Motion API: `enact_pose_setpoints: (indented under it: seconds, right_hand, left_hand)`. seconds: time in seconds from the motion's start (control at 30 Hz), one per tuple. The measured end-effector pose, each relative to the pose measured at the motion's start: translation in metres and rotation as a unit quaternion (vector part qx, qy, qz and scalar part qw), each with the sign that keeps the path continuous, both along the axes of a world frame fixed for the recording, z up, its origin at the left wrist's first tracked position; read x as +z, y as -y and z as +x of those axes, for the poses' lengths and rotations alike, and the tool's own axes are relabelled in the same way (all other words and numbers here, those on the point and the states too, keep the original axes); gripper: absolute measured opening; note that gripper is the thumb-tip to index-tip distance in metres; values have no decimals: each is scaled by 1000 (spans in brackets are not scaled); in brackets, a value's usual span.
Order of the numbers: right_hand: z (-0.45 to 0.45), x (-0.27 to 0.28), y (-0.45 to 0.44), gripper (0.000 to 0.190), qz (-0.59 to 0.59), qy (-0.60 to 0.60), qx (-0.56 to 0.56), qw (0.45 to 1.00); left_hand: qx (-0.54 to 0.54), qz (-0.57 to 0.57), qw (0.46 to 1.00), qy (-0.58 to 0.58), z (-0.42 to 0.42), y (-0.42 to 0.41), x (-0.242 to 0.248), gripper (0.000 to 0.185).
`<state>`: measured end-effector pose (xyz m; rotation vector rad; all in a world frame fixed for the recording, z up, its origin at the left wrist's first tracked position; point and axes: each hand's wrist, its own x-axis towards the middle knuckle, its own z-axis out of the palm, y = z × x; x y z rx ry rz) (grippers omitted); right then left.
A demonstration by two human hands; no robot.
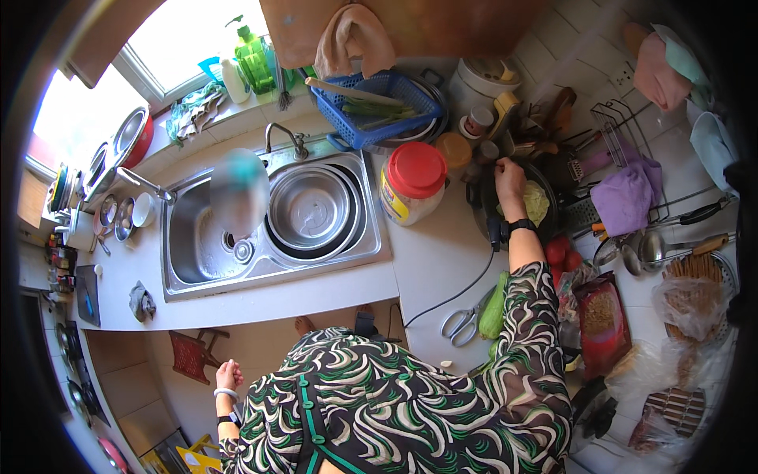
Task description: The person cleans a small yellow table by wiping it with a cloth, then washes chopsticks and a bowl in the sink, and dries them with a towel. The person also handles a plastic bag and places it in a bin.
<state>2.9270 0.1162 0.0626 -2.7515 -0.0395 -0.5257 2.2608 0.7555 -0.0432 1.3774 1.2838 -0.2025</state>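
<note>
My right hand [510, 179] reaches over a dark pan [481, 207] on the counter, its fingers drawn together. Whether anything is pinched between them is hidden. Pale green cabbage [535, 202] lies in the pan, partly behind my wrist. Small jars [488, 151] stand just beside my fingertips. A black plug connector [494, 230] sits at the pan's near side, and its cord [457, 294] runs over the counter edge. My left hand [229, 374] hangs low by my side, away from the counter, fingers curled with nothing visible in them.
A red-lidded plastic jar [414, 178] stands left of the pan. Scissors [461, 324] and a green squash [494, 311] lie near my right forearm. The steel sink [195, 255] holds nested basins [311, 207]. A blue basket [379, 112] is behind; a red stool [194, 357] stands below.
</note>
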Motion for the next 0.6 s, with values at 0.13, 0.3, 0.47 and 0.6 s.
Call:
enact_pose_setpoints:
  seconds: [0.13,0.3,0.47,0.6]
  right_hand:
    - [-15,43,-1,9,62,136,44,988]
    - [-53,170,3,6,14,326,114,938]
    - [-52,243,24,11,133,336,69,930]
    - [-20,253,35,12,143,341,87,925]
  left_hand:
    - [-29,20,999,-18,-8,3,0,29]
    - [-80,17,994,-71,-12,10,-4,28]
    - [-119,31,988,-96,0,7,-16,27]
    - [-77,9,996,-49,17,-1,-33,26]
